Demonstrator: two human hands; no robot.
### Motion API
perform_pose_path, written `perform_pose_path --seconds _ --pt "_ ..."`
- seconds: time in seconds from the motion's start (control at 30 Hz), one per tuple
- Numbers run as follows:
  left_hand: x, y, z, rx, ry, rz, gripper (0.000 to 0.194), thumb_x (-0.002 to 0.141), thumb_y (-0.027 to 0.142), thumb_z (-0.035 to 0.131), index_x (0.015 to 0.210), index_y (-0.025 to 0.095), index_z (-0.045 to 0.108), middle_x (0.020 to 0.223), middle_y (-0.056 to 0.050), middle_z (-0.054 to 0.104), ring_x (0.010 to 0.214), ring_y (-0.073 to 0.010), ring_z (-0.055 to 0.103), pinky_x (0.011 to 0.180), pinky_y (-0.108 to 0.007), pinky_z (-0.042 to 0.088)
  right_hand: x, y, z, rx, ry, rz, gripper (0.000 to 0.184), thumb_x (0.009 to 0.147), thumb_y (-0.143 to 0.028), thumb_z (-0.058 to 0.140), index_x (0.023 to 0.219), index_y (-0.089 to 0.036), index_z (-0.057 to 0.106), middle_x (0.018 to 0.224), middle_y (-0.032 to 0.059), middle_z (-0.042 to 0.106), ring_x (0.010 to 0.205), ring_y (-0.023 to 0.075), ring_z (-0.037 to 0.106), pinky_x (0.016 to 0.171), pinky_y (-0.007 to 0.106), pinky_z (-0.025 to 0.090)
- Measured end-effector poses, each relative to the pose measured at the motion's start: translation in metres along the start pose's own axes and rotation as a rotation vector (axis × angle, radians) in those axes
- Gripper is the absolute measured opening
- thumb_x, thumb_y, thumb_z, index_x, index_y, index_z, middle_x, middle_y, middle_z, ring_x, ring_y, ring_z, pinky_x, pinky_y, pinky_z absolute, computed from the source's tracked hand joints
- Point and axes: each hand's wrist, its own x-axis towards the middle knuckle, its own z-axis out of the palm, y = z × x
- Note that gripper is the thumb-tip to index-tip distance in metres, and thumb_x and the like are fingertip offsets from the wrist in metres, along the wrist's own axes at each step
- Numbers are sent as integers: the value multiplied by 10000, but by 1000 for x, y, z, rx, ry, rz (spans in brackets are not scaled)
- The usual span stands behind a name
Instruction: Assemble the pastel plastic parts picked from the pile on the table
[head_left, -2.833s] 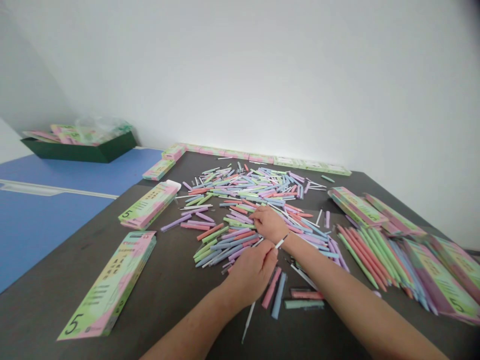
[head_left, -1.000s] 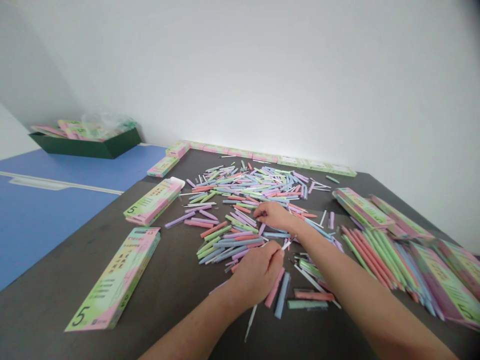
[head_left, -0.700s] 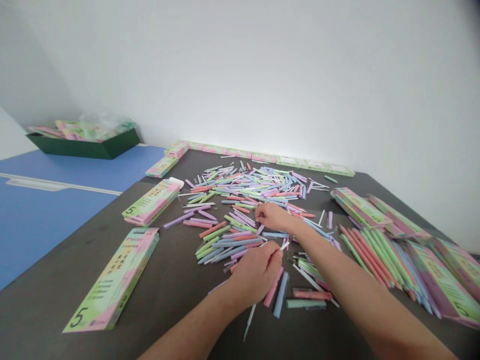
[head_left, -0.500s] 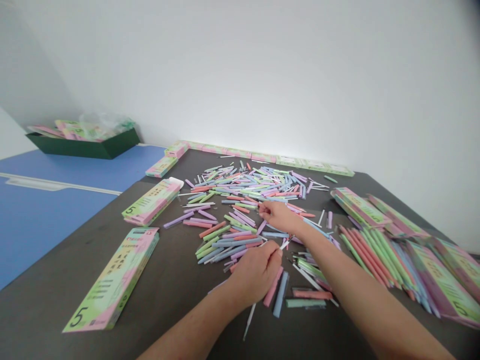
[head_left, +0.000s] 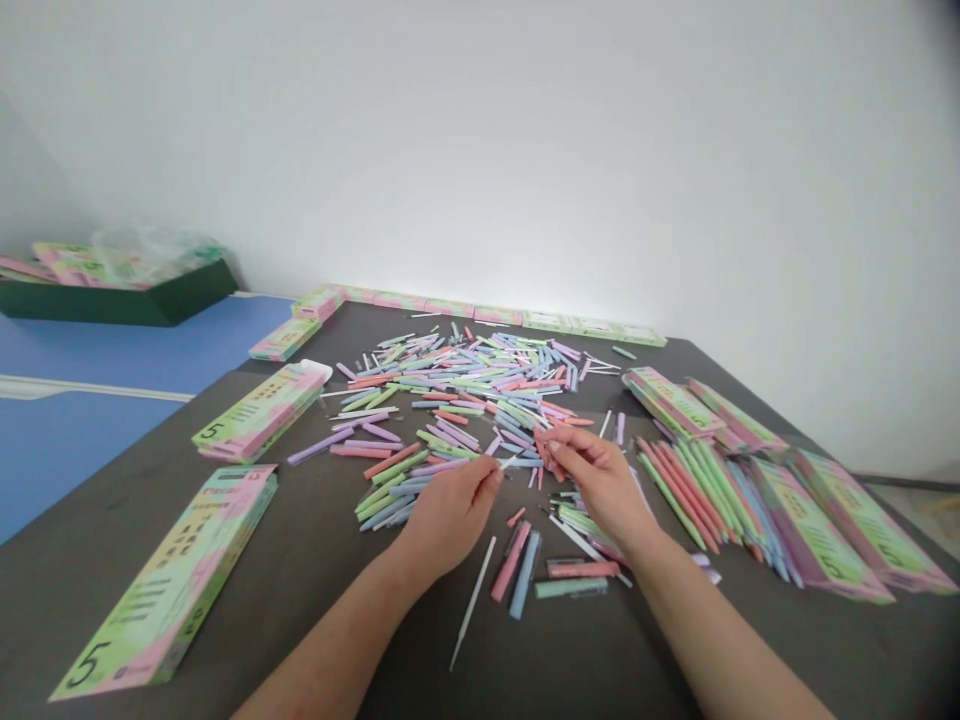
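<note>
Cut off: the left forearm (head_left: pixel 322 640) and right forearm (head_left: pixel 720 640) are truncated by the bottom edge; the green tray (head_left: pixel 112 308) is cropped by the left edge.
Hidden: the pastel pen barrels (head_left: pixel 450 400) beneath the left hand (head_left: pixel 448 520) and right hand (head_left: pixel 592 482) are covered.
Too small: the print on the carton (head_left: pixel 169 580) cannot be read.
Unclear: whether the white refill (head_left: pixel 510 462) is gripped cannot be told.

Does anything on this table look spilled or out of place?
Yes. The jumble of pastel sticks across the middle of the dark table looks spilled, unlike the neat rows of sticks on the right. One thin white stick also lies alone near the front, apart from the heap.
</note>
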Motion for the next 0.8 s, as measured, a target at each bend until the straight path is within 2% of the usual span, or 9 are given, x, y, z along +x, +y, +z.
perform_pose_path --seconds 0.17,0.3,0.5,0.8 --pt "-2 1 -3 35 -1 64 230 944 287 361 884 210 570 820 -14 629 785 -170 567 679 -262 360 -15 -7 0 -103 32 -52 207 818 -342 606 909 -182 700 716 25 627 591 128 485 548 253 363" --pt "-2 2 -3 63 -11 80 236 938 292 381 846 205 580 788 -14 620 768 -170 562 675 -261 366 -17 -8 -2 -165 10 -93 190 823 -317 599 906 -180 703 677 14 620 590 130 503 556 251 379" --pt "-2 1 -3 76 -26 103 209 931 269 398 875 210 591 801 -11 624 781 -167 564 701 -263 375 -18 -11 -2 -228 -44 -147 147 824 -263 592 887 -180 695 781 33 677 684 146 582 620 253 438" --pt "-3 3 -4 100 -27 127 224 931 266 395 801 204 566 736 0 592 736 -159 539 660 -257 356 -19 -14 -4 -307 -61 -188 139 836 -237 573 888 -183 689 800 36 692 712 155 616 654 265 466"
